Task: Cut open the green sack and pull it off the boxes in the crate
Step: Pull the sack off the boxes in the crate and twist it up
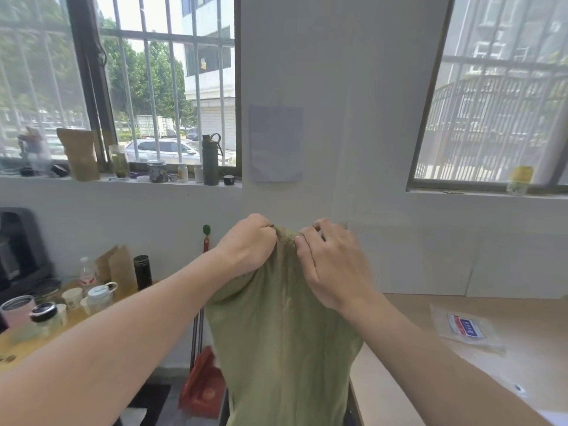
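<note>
The green sack (282,333) hangs stretched upward in the middle of the view, its top edge bunched at chest height in front of the white wall. My left hand (249,244) grips the bunched top from the left. My right hand (332,262) pinches the same top edge from the right, fingers curled over the cloth. The sack's lower part runs out of the bottom of the view. The crate and the boxes are hidden from sight.
A wooden table (507,358) with a plastic packet (464,329) lies to the right. At the left a table holds cups, jars and a black flask (143,272). A red bag (204,385) sits on the floor. Bottles line the windowsill (123,179).
</note>
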{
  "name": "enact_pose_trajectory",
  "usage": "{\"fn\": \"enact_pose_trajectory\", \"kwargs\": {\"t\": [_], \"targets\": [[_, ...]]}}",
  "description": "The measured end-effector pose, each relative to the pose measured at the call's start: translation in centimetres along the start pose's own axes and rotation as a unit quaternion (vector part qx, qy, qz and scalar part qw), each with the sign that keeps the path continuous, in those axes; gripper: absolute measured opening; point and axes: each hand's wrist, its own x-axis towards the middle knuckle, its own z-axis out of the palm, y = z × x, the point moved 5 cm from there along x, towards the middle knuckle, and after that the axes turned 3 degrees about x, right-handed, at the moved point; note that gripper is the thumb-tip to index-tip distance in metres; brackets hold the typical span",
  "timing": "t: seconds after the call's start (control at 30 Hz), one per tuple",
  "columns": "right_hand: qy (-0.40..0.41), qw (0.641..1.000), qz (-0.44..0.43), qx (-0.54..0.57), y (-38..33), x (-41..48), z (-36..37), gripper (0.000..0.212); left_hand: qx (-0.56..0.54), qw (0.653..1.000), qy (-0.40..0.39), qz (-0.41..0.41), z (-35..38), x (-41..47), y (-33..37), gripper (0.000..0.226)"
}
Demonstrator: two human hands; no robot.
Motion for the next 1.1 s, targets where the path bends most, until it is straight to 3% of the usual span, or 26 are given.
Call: {"fn": "enact_pose_trajectory", "kwargs": {"t": [0.17,0.33,0.4,0.53,0.67,0.77,0.93,1.1], "targets": [[0.01,0.998,0.037,0.04,0.1,0.2,0.2,0.048,-0.039,0.998,-0.047,-0.004,-0.4,0.2,0.9,0.035],[-0.03,0.996,0.073,0.046,0.5,0.5,0.7,0.055,0.121,0.99,-0.033,0.069,-1.2,-0.9,1.8,0.011],[-0.072,0.991,0.094,0.056,0.8,0.8,1.2,0.056,0.213,0.968,0.016,0.135,-1.3,-2.0,2.3,0.025],[-0.132,0.975,0.144,0.1,1.4,1.1,1.7,0.057,0.394,0.884,0.108,0.226,0.2,-3.6,2.1,0.066],[-0.148,0.965,0.152,0.153,1.4,1.1,1.5,0.063,0.402,0.889,0.054,0.214,1.7,-3.6,0.6,0.106],[-0.169,0.956,0.156,0.181,1.6,1.1,1.7,0.063,0.411,0.887,0.033,0.208,2.3,-3.3,-0.3,0.116],[-0.198,0.942,0.172,0.21,1.5,1.0,1.9,0.059,0.383,0.907,0.0,0.176,2.9,-2.8,-1.2,0.072],[-0.226,0.941,0.171,0.184,1.5,1.0,1.2,0.047,0.255,0.953,-0.114,0.114,3.8,-1.6,-2.0,0.033]]}}
